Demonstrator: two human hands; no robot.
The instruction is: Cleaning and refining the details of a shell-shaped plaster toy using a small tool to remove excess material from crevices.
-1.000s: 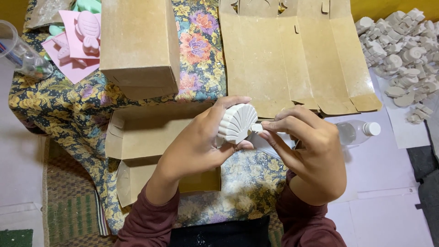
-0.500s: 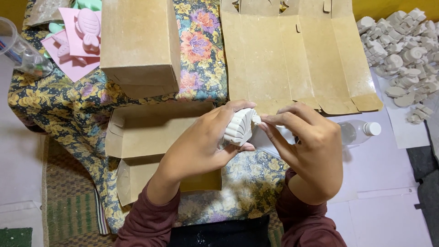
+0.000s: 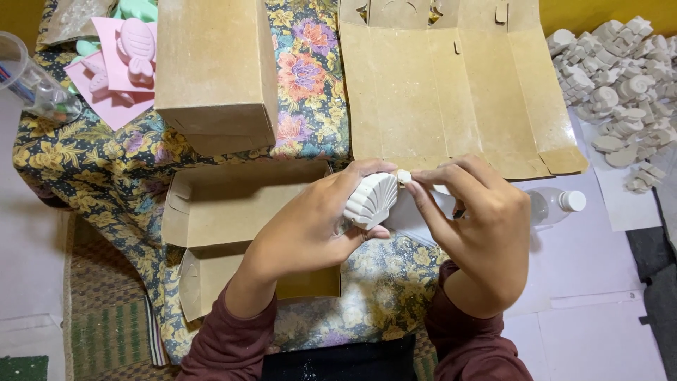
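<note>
Far left: clear plastic cup [image 3: 28, 81] with coloured bits inside, sitting at the edge of the floral cloth [image 3: 310, 70]. Next to it, pink moulds [image 3: 123, 67] stacked on green ones. Closed brown box [image 3: 215, 70] stands just right of the moulds. Below it, an open brown box [image 3: 240, 204] lies on the cloth, flaps out, hollow side up.

Centre: left hand [image 3: 310, 229] curled around a white shell-shaped casting [image 3: 371, 199], thumb under, fingers over the top, ribbed face toward the camera. Casting is held in the air above the right end of the open box, touching nothing else. Right hand [image 3: 479, 233] meets it from the right, thumb and forefinger pinched at the casting's upper right edge; looks like a small white bit sits between the fingertips, but too small to be sure.

Behind the hands: flattened cardboard sheet [image 3: 458, 85] spread over the cloth. Just right of the right hand, a clear bottle [image 3: 557, 204] with a white cap lies on its side on white paper [image 3: 585, 268]. Far right: a pile of white castings [image 3: 620, 77], well apart from the hands.
</note>
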